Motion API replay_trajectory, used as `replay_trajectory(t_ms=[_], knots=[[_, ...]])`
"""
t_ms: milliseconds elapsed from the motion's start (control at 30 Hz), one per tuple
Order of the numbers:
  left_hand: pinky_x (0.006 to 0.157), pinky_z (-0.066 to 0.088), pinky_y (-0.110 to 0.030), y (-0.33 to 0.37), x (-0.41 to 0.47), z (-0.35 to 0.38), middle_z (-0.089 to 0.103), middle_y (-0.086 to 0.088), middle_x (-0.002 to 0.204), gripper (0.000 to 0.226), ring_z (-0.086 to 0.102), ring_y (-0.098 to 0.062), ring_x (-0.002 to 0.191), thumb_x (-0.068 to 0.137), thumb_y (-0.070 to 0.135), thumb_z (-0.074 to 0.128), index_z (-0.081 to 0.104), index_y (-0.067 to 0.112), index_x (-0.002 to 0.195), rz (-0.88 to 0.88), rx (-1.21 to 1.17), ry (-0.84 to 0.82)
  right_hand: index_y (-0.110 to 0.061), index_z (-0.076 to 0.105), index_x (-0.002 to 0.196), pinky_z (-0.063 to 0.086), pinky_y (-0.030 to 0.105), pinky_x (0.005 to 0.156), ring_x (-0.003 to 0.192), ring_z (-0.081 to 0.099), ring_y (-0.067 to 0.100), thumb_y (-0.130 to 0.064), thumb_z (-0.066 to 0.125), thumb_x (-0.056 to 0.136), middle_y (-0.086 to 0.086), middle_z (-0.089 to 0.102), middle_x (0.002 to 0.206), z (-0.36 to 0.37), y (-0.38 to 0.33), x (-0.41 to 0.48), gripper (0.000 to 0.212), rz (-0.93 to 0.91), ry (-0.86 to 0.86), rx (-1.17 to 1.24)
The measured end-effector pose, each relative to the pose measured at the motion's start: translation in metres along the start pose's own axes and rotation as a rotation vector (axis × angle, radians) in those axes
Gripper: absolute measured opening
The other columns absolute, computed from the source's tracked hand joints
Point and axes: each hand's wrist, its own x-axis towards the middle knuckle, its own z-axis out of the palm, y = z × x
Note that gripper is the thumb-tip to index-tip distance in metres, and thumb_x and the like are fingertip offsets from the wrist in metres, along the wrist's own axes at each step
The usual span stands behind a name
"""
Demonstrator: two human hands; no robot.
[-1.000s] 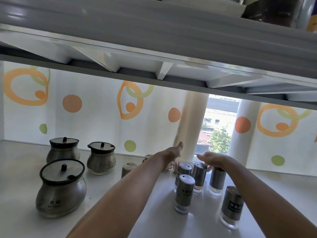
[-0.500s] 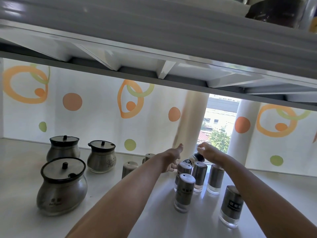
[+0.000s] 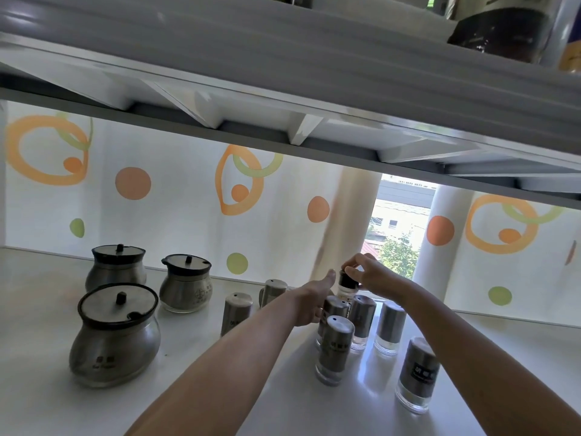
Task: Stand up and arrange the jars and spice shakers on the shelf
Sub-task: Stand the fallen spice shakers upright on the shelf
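Right hand (image 3: 368, 275) pinching black-capped bottle (image 3: 345, 284), left hand (image 3: 309, 302) fingers hidden, grip unclear

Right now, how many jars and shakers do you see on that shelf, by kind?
Round-bellied steel jars with dark-rimmed lids: 3
Cylindrical steel shakers: 7
Clear glass bottle with black cap, in the right hand grip: 1
Total: 11

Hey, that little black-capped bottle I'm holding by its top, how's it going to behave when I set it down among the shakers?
The black-capped bottle looks slim and tall, so it would probably tip easily if nudged. Its clear body may be glass, so likely breakable. Your right hand pinches only the cap, so it could swing.
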Motion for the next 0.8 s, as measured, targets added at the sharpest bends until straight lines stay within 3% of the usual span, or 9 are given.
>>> replay_trajectory(t_ms=[67,133,200,267,367,467,533,633,800], knots=[[0.091,0.041,-0.034,0.000,-0.003,-0.001,0.064,-0.015,0.102,0.068,0.059,-0.020,0.097,0.096,0.057,0.021,0.052,0.002,0.122,0.024,0.024,-0.015,-0.004,0.051,0.106,0.048,0.040,0.096,0.110,0.050,0.032,-0.016,0.045,0.096,0.015,0.042,0.119,-0.001,-0.002,-0.004,0.017,-0.016,-0.007,-0.050],[0.076,0.042,-0.028,0.002,-0.009,0.001,0.060,-0.007,0.085,0.057,0.054,-0.015,0.077,0.095,0.058,0.022,0.054,0.011,0.094,0.013,0.023,-0.002,-0.001,0.050,0.113,0.048,0.037,0.093,0.110,0.050,0.030,-0.018,0.046,0.096,0.017,0.042,0.123,-0.001,-0.004,-0.007,0.024,-0.027,-0.008,-0.093],[0.069,0.042,-0.025,0.003,-0.013,0.002,0.061,-0.007,0.089,0.056,0.050,-0.013,0.071,0.095,0.059,0.023,0.053,0.012,0.101,0.021,0.019,0.010,-0.001,0.049,0.115,0.046,0.036,0.093,0.111,0.049,0.031,-0.018,0.046,0.096,0.017,0.042,0.124,-0.001,-0.006,-0.011,0.026,-0.021,-0.010,-0.111],[0.079,0.040,-0.027,0.004,-0.014,0.001,0.061,-0.008,0.093,0.058,0.051,-0.015,0.077,0.094,0.061,0.023,0.053,0.012,0.103,0.032,0.032,0.010,0.000,0.050,0.116,0.044,0.034,0.092,0.108,0.049,0.028,-0.019,0.046,0.096,0.017,0.042,0.125,-0.002,-0.008,-0.014,0.027,-0.020,-0.008,-0.126],[0.090,0.038,-0.031,0.007,-0.016,0.002,0.058,-0.006,0.102,0.060,0.052,-0.020,0.099,0.092,0.064,0.022,0.052,0.012,0.098,0.036,0.031,0.018,-0.001,0.049,0.118,0.043,0.033,0.093,0.106,0.048,0.025,-0.021,0.047,0.096,0.016,0.042,0.124,-0.002,-0.012,-0.016,0.030,-0.027,-0.025,-0.179],[0.107,0.035,-0.037,0.016,-0.027,0.002,0.049,-0.017,0.134,0.070,0.046,-0.028,0.127,0.092,0.064,0.022,0.048,0.006,0.123,0.050,0.093,0.064,0.000,0.052,0.116,0.046,0.037,0.096,0.107,0.053,0.028,-0.024,0.047,0.096,0.017,0.048,0.122,-0.004,-0.016,-0.014,0.032,-0.021,-0.028,-0.212],[0.106,0.034,-0.037,0.027,-0.039,-0.003,0.046,-0.021,0.137,0.072,0.046,-0.029,0.126,0.095,0.059,0.019,0.045,0.001,0.130,0.091,0.133,0.112,0.000,0.055,0.115,0.044,0.036,0.091,0.107,0.054,0.029,-0.024,0.045,0.096,0.018,0.053,0.121,-0.007,-0.022,-0.012,0.032,-0.038,0.014,-0.205],[0.091,0.035,-0.032,0.048,-0.050,-0.022,0.053,-0.023,0.125,0.066,0.052,-0.021,0.097,0.098,0.051,0.016,0.052,0.002,0.123,0.225,0.249,0.219,-0.004,0.058,0.118,0.040,0.028,0.087,0.111,0.054,0.029,-0.020,0.042,0.097,0.015,0.056,0.124,-0.010,-0.039,-0.009,0.031,-0.091,0.090,-0.158],[0.111,0.033,-0.036,0.065,-0.049,-0.069,0.051,-0.020,0.137,0.072,0.049,-0.031,0.125,0.099,0.050,0.016,0.050,-0.005,0.130,0.191,0.391,0.490,-0.007,0.059,0.121,0.037,0.031,0.101,0.122,0.051,0.027,-0.013,0.035,0.098,0.011,0.057,0.130,0.006,-0.063,0.003,0.033,-0.134,0.043,-0.153]])
